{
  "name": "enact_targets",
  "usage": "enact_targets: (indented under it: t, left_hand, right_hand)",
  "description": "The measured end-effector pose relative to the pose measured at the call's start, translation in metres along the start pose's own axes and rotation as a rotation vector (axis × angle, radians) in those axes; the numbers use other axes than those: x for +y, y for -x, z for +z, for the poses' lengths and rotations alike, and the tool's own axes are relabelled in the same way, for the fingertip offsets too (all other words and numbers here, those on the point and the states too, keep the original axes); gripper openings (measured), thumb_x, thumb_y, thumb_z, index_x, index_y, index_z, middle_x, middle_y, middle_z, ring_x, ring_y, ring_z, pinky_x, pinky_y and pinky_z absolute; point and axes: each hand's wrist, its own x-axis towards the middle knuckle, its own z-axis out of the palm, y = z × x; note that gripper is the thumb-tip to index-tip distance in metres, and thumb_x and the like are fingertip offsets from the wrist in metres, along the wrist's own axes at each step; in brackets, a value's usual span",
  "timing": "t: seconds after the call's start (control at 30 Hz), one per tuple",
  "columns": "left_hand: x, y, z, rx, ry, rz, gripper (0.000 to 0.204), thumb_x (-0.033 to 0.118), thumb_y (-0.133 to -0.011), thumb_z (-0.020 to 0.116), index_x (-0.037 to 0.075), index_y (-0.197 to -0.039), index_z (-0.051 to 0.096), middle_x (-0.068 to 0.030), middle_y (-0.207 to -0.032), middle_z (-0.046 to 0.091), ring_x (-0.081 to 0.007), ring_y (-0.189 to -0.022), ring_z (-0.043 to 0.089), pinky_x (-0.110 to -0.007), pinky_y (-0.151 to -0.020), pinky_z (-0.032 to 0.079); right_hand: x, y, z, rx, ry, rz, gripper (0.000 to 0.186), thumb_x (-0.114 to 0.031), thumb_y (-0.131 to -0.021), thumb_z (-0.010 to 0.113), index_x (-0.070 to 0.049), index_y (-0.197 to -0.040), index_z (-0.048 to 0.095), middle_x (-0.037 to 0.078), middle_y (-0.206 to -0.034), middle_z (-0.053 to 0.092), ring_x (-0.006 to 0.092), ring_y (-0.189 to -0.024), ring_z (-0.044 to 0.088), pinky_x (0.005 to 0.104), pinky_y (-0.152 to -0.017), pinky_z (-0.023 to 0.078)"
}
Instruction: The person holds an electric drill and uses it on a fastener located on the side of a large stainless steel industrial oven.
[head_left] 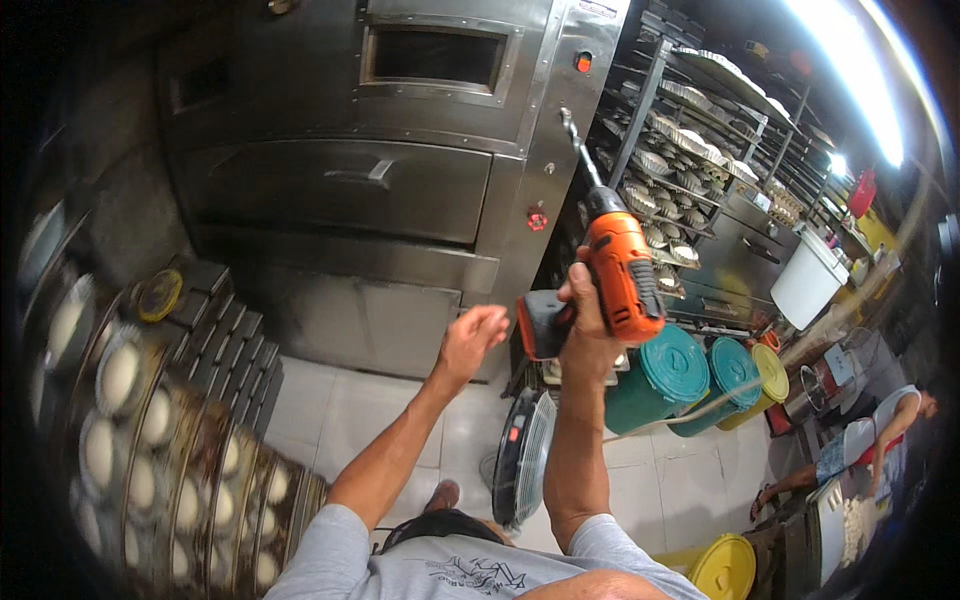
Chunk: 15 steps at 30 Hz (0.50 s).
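My right hand (592, 345) is wrapped round the grip of an orange and black cordless drill (622, 262), raised in front of me. A long grey drill bit (580, 145) sits in its black chuck and points away from me. The bit's tip overlaps the right side panel of a steel oven (420, 180), below an orange switch (584, 62); I cannot tell if it touches. My left hand (470, 342) hangs just left of the drill's battery base, fingers curled together. Whatever it may hold is hidden.
Racks of filled tins (690, 150) stand right of the oven. Green lidded bins (672, 365) and a yellow one (768, 372) line the floor. Trays of pale dough rounds (140, 430) are stacked at left. A fan (524, 455) stands near my legs. Another person (885, 430) sits far right.
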Motion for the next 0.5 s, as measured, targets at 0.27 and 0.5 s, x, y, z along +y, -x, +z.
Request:
enact_targets:
  t: [0.27, 0.5]
  left_hand:
    - [0.141, -0.223, 0.072, -0.556, -0.025, 0.368, 0.050, 0.042, -0.102, 0.051, 0.001, -0.130, 0.058, -0.0053, -0.116, 0.062, -0.0133, -0.109, 0.057, -0.028, -0.095, 0.045]
    - [0.167, -0.357, 0.122, -0.886, 0.309, 0.503, 0.053, 0.047, -0.099, 0.058, 0.000, -0.123, 0.059, -0.0026, -0.111, 0.062, -0.0102, -0.103, 0.055, -0.029, -0.094, 0.046]
  right_hand:
    - [0.051, -0.144, -0.003, 0.077, 0.242, -0.159, 0.035, -0.005, -0.084, 0.076, 0.001, -0.116, 0.064, 0.006, -0.101, 0.070, 0.0075, -0.070, 0.061, 0.0223, -0.061, 0.052]
    - [0.067, -0.242, 0.018, 0.120, 0.489, -0.291, 0.036, -0.015, -0.084, 0.075, 0.000, -0.115, 0.067, 0.006, -0.094, 0.071, 0.0086, -0.065, 0.058, 0.0220, -0.058, 0.045]
